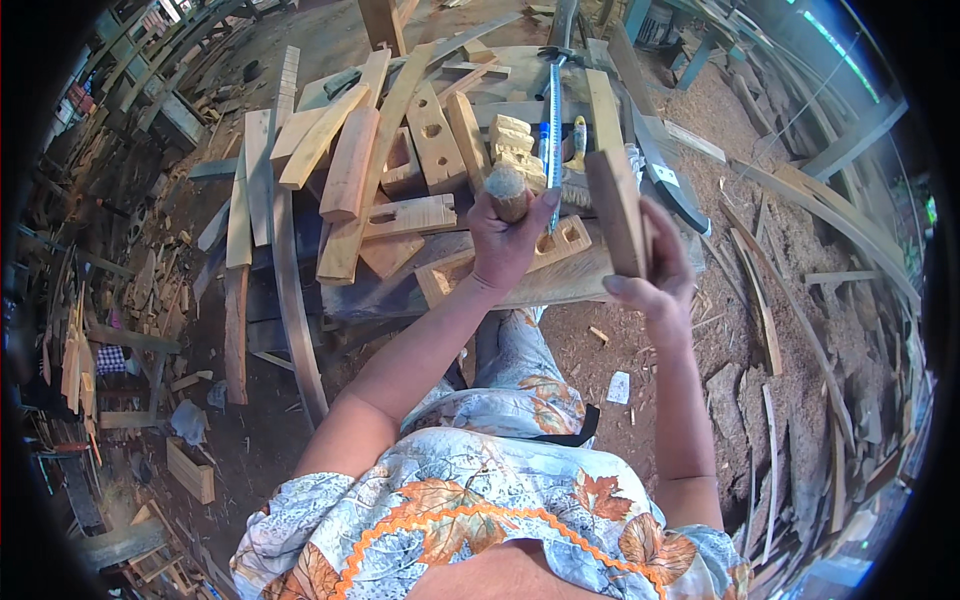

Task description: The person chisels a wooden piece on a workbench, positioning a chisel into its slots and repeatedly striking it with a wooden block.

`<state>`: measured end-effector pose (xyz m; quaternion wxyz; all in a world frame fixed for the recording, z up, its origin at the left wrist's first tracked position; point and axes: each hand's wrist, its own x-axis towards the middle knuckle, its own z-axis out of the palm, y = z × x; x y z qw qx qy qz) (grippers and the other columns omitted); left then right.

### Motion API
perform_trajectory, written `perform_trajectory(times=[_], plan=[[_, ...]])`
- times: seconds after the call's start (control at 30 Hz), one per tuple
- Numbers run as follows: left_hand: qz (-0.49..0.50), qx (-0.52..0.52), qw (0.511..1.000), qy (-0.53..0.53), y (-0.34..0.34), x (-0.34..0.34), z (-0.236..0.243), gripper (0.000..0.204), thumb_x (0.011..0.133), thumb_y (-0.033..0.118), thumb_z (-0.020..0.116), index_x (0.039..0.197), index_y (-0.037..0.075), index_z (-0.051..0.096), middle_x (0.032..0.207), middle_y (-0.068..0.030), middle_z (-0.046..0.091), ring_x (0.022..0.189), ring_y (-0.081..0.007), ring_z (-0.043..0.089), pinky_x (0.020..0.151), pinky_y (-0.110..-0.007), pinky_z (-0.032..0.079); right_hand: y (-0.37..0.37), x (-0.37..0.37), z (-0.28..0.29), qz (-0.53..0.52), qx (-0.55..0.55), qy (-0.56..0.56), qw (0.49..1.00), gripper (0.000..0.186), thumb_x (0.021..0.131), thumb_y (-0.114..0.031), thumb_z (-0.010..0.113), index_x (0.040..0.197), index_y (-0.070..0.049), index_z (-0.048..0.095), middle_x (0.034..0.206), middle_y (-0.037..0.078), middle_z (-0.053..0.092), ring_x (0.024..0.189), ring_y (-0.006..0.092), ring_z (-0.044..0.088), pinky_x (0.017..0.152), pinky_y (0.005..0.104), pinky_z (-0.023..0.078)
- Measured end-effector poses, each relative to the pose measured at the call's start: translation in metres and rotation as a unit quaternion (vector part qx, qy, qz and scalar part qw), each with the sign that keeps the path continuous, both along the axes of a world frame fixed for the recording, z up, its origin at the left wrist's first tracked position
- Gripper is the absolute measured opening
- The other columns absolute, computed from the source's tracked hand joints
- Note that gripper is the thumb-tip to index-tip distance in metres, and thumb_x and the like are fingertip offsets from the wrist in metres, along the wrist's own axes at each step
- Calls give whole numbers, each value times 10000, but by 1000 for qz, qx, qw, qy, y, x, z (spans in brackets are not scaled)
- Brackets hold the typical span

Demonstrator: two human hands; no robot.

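My left hand grips an upright round wooden handle with a pale, frayed top; whatever is below it is hidden. My right hand holds a brown wooden block upright, thumb across its lower end. Beneath my hands lies a piece of wood with cut holes. A long blue-and-white strip runs beside my left hand toward a claw hammer. Just beyond are a carved pale wooden piece and a paintbrush.
The worn bench carries several loose boards and a holed block. A dark-handled saw lies at its right. Long planks, scraps and sawdust surround the bench on the dirt floor.
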<state>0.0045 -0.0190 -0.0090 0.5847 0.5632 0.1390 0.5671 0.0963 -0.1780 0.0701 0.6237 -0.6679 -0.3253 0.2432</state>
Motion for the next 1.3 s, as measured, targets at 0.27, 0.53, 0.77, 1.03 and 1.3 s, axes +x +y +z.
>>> perform_trajectory(times=[0.27, 0.53, 0.77, 1.03, 1.3], plan=[[-57, 30, 998, -2, -13, 15, 6, 174, 819, 43, 729, 851, 21, 560, 817, -4, 621, 796, -51, 594, 729, -239, 525, 11, -1, 81, 77, 227, -241, 941, 1016, 533, -291, 779, 1413, 18, 376, 1199, 177, 563, 1036, 242, 582, 881, 337, 462], [-72, 44, 996, 19, -17, 14, 3, 196, 783, 49, 751, 886, 44, 585, 756, -10, 624, 701, -37, 550, 629, -239, 477, 6, 4, 78, 132, 159, -185, 961, 971, 523, -242, 784, 1400, -17, 433, 1251, 196, 546, 1099, 291, 592, 955, 374, 448], [-48, 90, 992, 71, -17, 13, -1, 215, 739, 15, 742, 886, 50, 589, 748, -21, 622, 690, -49, 542, 628, -248, 471, -1, 8, 63, 124, -16, -252, 960, 962, 496, -230, 776, 1384, -28, 463, 1213, 163, 557, 1093, 254, 585, 942, 368, 445], [-85, 74, 992, 55, -18, 16, 0, 256, 720, 47, 774, 894, 56, 587, 751, -27, 619, 690, -74, 555, 643, -271, 476, -6, 5, 34, 86, -47, -317, 944, 1000, 500, -201, 773, 1413, -21, 408, 1200, 182, 540, 1113, 283, 558, 961, 378, 441], [-73, -56, 996, 11, 4, -14, 14, 145, 834, 100, 722, 807, 66, 583, 688, 10, 599, 585, -72, 570, 544, -234, 470, -31, 15, 12, 23, 43, 1, 999, 992, 492, -177, 746, 1414, -21, 415, 1047, 126, 613, 982, 217, 613, 918, 328, 459]])
